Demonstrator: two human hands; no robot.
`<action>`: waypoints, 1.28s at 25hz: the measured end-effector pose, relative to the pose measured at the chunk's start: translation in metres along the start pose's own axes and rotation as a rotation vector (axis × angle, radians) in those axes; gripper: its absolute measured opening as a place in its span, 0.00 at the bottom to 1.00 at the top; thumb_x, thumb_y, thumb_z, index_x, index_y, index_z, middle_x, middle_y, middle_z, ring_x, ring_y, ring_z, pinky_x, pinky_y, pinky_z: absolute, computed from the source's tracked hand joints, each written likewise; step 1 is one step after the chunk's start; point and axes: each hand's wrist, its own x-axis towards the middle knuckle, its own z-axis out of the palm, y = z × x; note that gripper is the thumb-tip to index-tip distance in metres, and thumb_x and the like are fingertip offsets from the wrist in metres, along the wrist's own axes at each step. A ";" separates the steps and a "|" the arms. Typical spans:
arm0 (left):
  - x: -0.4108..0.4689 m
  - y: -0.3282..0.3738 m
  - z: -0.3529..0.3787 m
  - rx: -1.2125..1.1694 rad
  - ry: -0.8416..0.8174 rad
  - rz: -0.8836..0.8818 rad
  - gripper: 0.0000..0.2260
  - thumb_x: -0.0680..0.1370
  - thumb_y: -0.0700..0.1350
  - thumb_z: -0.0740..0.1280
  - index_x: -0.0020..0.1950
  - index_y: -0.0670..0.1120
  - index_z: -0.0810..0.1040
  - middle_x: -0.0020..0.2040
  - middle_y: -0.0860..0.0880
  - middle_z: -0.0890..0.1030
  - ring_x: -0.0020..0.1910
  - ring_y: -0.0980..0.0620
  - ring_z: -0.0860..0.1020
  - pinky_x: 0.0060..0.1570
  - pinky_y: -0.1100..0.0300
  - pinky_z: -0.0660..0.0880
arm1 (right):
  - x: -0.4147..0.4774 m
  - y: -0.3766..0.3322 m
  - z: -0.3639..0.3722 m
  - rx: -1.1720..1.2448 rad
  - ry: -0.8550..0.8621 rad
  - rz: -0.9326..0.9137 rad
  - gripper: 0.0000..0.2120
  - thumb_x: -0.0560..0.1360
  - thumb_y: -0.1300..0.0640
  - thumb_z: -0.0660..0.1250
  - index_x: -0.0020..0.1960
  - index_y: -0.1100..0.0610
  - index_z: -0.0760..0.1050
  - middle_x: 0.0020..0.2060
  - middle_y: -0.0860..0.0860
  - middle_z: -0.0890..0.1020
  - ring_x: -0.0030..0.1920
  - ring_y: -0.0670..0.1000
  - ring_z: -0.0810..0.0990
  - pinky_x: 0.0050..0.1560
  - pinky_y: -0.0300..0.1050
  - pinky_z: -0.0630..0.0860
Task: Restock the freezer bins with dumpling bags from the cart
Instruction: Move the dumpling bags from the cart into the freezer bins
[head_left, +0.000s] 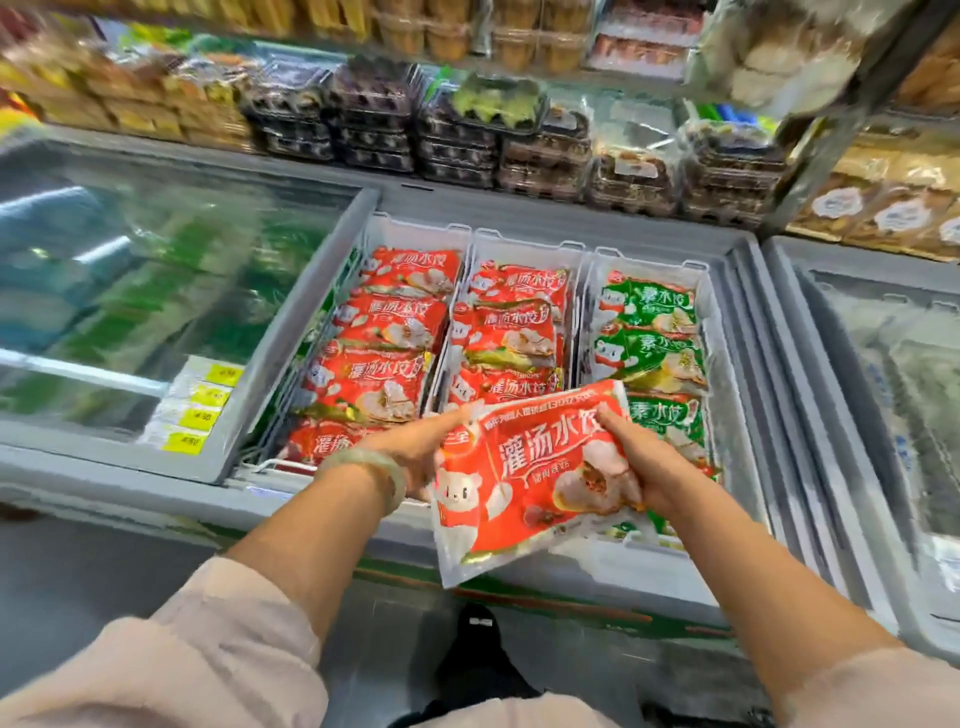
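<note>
A red dumpling bag (524, 483) is held tilted above the front rim of the open freezer (550, 564). My left hand (415, 452) grips its left edge and my right hand (636, 460) grips its right edge. Below it stand three white bins. The left bin (415, 234) and the middle bin (524, 247) hold several red dumpling bags (384, 322). In the right bin (649, 265) lie green dumpling bags (649, 306). The cart is out of view.
A sliding glass lid (156, 291) with yellow price tags covers the freezer's left part. Another freezer (883, 374) stands at the right. Stacked egg cartons (467, 140) and packaged goods fill the shelves behind. My dark shoe (480, 654) is on the floor below.
</note>
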 end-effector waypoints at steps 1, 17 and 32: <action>0.008 0.000 -0.006 -0.024 0.041 -0.001 0.18 0.74 0.59 0.67 0.54 0.47 0.81 0.49 0.46 0.86 0.47 0.48 0.84 0.46 0.53 0.81 | 0.013 -0.008 0.002 0.000 0.004 0.013 0.23 0.79 0.43 0.58 0.58 0.61 0.77 0.52 0.60 0.84 0.51 0.58 0.84 0.51 0.52 0.80; 0.133 -0.020 -0.181 -0.115 0.674 0.121 0.07 0.69 0.37 0.63 0.44 0.47 0.75 0.52 0.39 0.81 0.54 0.39 0.79 0.57 0.42 0.76 | 0.163 -0.019 0.133 -0.199 -0.035 0.165 0.14 0.80 0.48 0.57 0.55 0.55 0.75 0.48 0.50 0.83 0.46 0.48 0.80 0.52 0.46 0.73; 0.153 -0.026 -0.223 0.609 0.400 -0.216 0.30 0.74 0.39 0.59 0.76 0.50 0.58 0.74 0.42 0.62 0.71 0.39 0.63 0.72 0.47 0.62 | 0.223 0.078 0.237 -0.634 -0.019 0.374 0.34 0.75 0.34 0.57 0.66 0.62 0.70 0.63 0.59 0.76 0.62 0.61 0.74 0.66 0.58 0.70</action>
